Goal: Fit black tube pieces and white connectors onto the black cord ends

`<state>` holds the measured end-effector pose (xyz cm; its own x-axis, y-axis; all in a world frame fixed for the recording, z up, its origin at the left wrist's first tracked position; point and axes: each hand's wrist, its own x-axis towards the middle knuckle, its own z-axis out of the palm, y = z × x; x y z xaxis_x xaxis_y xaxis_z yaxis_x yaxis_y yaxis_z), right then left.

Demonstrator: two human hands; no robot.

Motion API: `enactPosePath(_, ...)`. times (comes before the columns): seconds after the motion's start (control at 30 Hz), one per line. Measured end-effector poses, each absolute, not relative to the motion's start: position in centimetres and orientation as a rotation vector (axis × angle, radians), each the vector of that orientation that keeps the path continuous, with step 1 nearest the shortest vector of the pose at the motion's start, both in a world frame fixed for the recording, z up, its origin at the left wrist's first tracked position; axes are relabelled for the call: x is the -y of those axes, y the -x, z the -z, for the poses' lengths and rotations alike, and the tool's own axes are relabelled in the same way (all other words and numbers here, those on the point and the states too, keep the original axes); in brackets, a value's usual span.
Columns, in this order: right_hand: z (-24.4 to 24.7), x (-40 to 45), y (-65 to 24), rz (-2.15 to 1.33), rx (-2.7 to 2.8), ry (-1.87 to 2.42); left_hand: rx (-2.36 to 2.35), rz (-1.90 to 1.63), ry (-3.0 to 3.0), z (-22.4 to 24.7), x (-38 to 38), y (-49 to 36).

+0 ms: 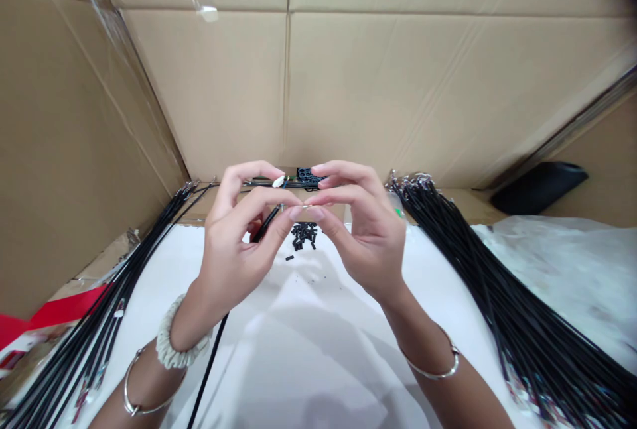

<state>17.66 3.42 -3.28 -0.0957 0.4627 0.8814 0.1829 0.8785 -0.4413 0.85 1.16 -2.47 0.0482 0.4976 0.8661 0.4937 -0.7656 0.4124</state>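
Observation:
My left hand [241, 240] is closed on a black cable [269, 222], which runs through the palm and down past the wrist over the white surface. By its fingers shows a small white connector [279, 182] with thin coloured wires. My right hand [371, 237] pinches a tiny thin wire end [306, 206] between thumb and forefinger, and the left thumb and forefinger meet it from the other side. Both hands are raised over the white work surface [298, 329]. Fingers hide much of the fine wires.
Short black tube pieces [303, 233] lie behind the hands. A bundle of black cables [144, 260] runs along the left, and a thicker bundle [472, 276] along the right. Cardboard walls [348, 84] enclose the back. Plastic sheeting [567, 270] and a black object [540, 187] are at right.

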Motion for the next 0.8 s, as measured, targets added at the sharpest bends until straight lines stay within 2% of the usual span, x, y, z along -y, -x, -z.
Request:
enactPosePath(0.27, 3.9, -3.6, -17.0, -0.298, 1.599, 0.441, -1.054, -1.863, -2.149, 2.6, -1.1, -1.1)
enactPosePath(0.5, 5.0, -4.1, -16.0, -0.878, 1.488, 0.375, -1.056, -1.903, -2.055, 2.8, -1.3, -1.2)
enactPosePath(0.6, 4.7, -4.7, -16.7, -1.025, 1.540, 0.382, -1.104, -1.924, -2.172, 2.8, -1.4, -1.0)
enactPosePath(0.8, 2.7, -4.4, -18.9, -0.871, 1.576, 0.581, -1.112, -1.846, -2.688, 3.6, -2.0, -1.2)
